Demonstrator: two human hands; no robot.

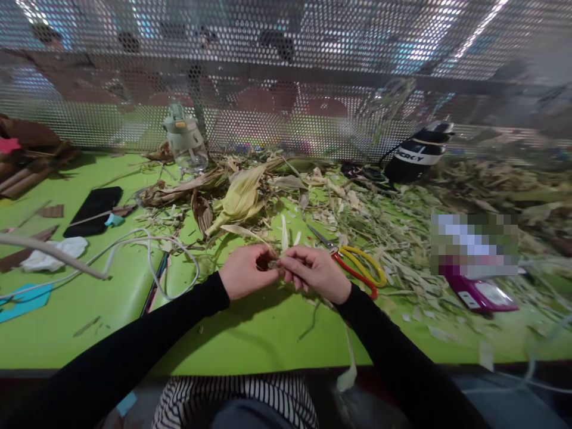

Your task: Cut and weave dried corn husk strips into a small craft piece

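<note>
Pale, thin husk strip (285,233): I've both grips, left hand (248,271) and right hand (318,271), clamped on it, near red-and-yellow-handled metal scissors (331,246) on green worktop (250,345).

Bare green table (250,339) along the near side leaves a low passage between the two black sleeves (147,333). On the left, a looping white cable (67,258) gets in the way of a reach towards the phone (93,211). On the right, scissors (333,246) lie near the right hand (317,271), with husk scraps (402,238) spread past them. On the far side, a yellow husk bundle (239,193) blocks a low path, and the perforated screen (277,113) closes off the back
</note>
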